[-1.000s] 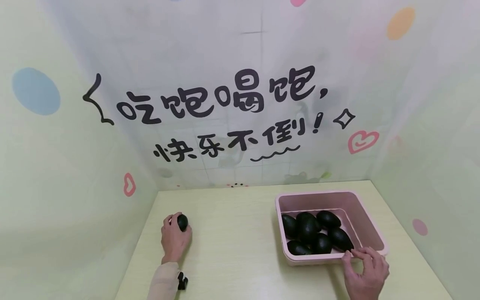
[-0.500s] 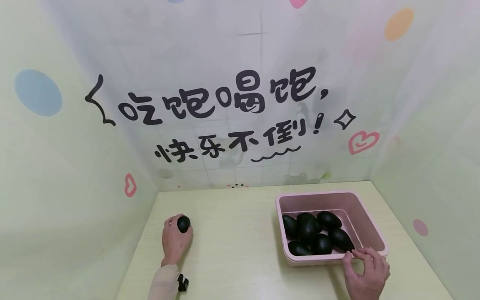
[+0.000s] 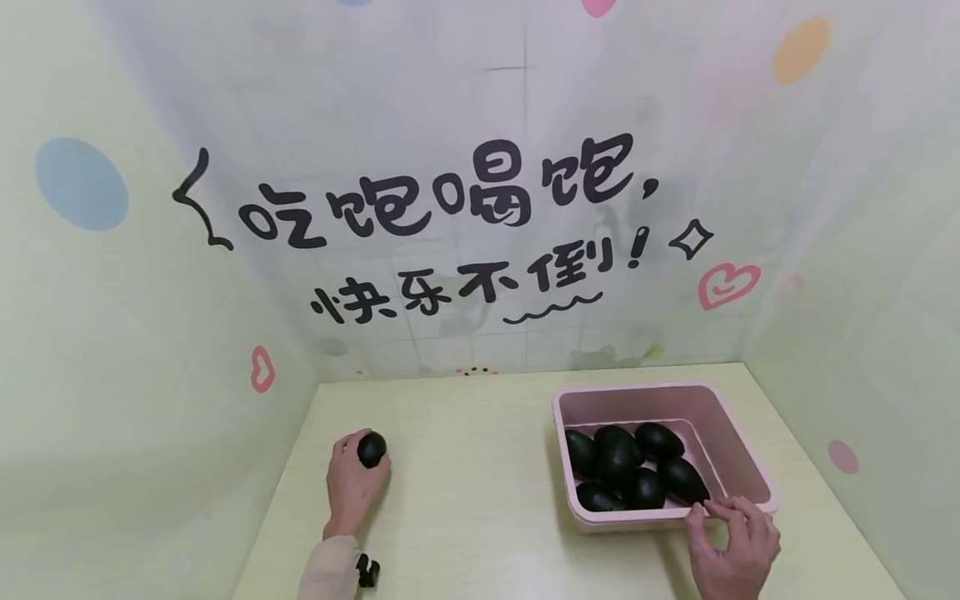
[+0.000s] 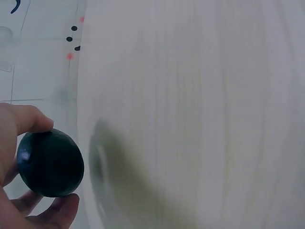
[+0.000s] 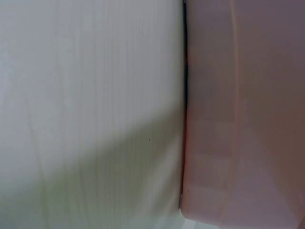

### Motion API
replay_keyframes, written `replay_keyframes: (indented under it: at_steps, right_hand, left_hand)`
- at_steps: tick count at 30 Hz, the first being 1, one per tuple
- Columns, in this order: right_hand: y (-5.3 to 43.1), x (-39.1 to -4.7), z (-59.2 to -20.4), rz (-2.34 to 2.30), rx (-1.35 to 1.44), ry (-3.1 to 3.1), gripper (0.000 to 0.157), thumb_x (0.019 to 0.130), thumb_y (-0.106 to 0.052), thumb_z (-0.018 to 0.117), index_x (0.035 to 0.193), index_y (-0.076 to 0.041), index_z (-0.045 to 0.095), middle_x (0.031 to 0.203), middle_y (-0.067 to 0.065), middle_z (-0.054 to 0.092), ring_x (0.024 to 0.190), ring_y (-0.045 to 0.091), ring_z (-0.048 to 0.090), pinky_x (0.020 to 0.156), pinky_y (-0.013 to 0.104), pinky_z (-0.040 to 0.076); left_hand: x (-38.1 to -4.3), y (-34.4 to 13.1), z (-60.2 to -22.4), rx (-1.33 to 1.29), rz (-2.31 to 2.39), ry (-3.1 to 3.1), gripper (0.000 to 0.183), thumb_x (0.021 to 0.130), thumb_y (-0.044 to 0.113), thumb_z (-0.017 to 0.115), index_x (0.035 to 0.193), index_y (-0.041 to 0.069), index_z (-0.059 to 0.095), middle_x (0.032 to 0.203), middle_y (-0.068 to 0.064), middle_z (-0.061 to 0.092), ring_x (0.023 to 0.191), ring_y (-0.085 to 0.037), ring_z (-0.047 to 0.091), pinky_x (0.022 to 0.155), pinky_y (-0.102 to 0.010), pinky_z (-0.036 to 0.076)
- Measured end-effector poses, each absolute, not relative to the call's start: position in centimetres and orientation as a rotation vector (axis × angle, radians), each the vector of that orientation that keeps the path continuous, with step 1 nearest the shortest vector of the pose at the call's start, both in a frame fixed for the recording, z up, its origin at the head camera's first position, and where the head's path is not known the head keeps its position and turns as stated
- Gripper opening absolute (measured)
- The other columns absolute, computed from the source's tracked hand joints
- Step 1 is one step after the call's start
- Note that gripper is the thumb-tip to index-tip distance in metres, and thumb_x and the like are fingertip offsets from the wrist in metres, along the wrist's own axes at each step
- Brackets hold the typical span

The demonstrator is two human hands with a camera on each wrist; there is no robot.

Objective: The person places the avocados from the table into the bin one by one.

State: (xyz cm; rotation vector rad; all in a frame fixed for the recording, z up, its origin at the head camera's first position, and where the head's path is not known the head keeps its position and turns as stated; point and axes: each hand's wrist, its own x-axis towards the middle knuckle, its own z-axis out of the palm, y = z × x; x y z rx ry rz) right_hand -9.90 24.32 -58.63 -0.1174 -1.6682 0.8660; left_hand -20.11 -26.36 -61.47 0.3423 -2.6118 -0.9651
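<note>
My left hand [image 3: 352,483] holds a dark green avocado [image 3: 372,449] over the left part of the table. In the left wrist view the thumb and fingertips curl round the sides of the avocado [image 4: 52,164], and its shadow falls on the tabletop. At the right stands a pink plastic basin [image 3: 742,442] with several more avocados [image 3: 618,454] lying in its left and front part. With thumb and fingers, my right hand [image 3: 735,542] pinches the basin's front rim near its right corner. The right wrist view shows only the basin's outer wall [image 5: 214,119] and tabletop, no hand.
A pale wooden table [image 3: 465,483] reaches back to a printed wall sheet [image 3: 480,100] with large black characters. Sheets [image 3: 150,333] also close off the left and right sides. A small black clip-like piece [image 3: 367,571] sits at the left sleeve's cuff.
My left hand has shifted slightly to the right with the avocado, and more of the avocado shows. The right hand and the basin have stayed in place.
</note>
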Motion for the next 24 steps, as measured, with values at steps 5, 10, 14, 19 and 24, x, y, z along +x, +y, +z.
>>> replay_keyframes:
  at_steps: [5, 10, 14, 19, 24]
  right_hand:
    - [24.8, -10.2, -59.7, 0.859, -0.117, -1.659, 0.041, 0.084, -0.024, 0.069, 0.077, 0.016, 0.067, 0.090, 0.033, 0.061, 0.121, -0.008, 0.045, 0.106, 0.022, 0.025]
    - [25.3, -10.5, -60.7, 0.858, -0.118, -1.655, 0.041, 0.085, -0.027, 0.071, 0.078, 0.014, 0.069, 0.091, 0.031, 0.063, 0.122, -0.008, 0.047, 0.106, 0.022, 0.026]
    - [25.6, -10.5, -61.0, 0.861, -0.120, -1.657, 0.041, 0.085, -0.028, 0.071, 0.079, 0.013, 0.070, 0.092, 0.031, 0.063, 0.122, -0.009, 0.047, 0.106, 0.022, 0.026]
    - [25.5, -10.3, -60.7, 0.868, -0.123, -1.665, 0.039, 0.084, -0.025, 0.071, 0.079, 0.014, 0.070, 0.091, 0.031, 0.062, 0.122, -0.009, 0.047, 0.107, 0.022, 0.026]
    - [24.8, -10.0, -59.6, 0.880, -0.111, -1.683, 0.041, 0.084, -0.023, 0.069, 0.079, 0.017, 0.067, 0.091, 0.034, 0.060, 0.122, -0.008, 0.044, 0.107, 0.023, 0.024]
  left_hand:
    - [-19.5, -25.5, -61.2, 0.307, -0.973, -2.620, 0.051, 0.091, 0.019, 0.076, 0.139, 0.006, 0.065, 0.143, -0.026, 0.056, 0.124, -0.051, 0.061, 0.101, -0.067, 0.050]
    - [-19.0, -24.6, -60.9, 0.277, -0.972, -2.620, 0.049, 0.091, 0.018, 0.077, 0.138, 0.008, 0.066, 0.142, -0.024, 0.058, 0.123, -0.049, 0.062, 0.100, -0.064, 0.052]
    - [-18.9, -23.9, -60.5, 0.274, -0.984, -2.612, 0.049, 0.089, 0.018, 0.078, 0.137, 0.010, 0.067, 0.140, -0.022, 0.059, 0.122, -0.048, 0.064, 0.099, -0.063, 0.053]
    - [-18.7, -23.1, -60.1, 0.266, -1.024, -2.635, 0.050, 0.089, 0.019, 0.079, 0.137, 0.012, 0.067, 0.142, -0.019, 0.058, 0.124, -0.046, 0.064, 0.101, -0.063, 0.053]
    - [-18.3, -22.5, -59.9, 0.220, -1.015, -2.630, 0.050, 0.088, 0.018, 0.082, 0.136, 0.013, 0.068, 0.142, -0.018, 0.059, 0.123, -0.045, 0.065, 0.099, -0.063, 0.055]
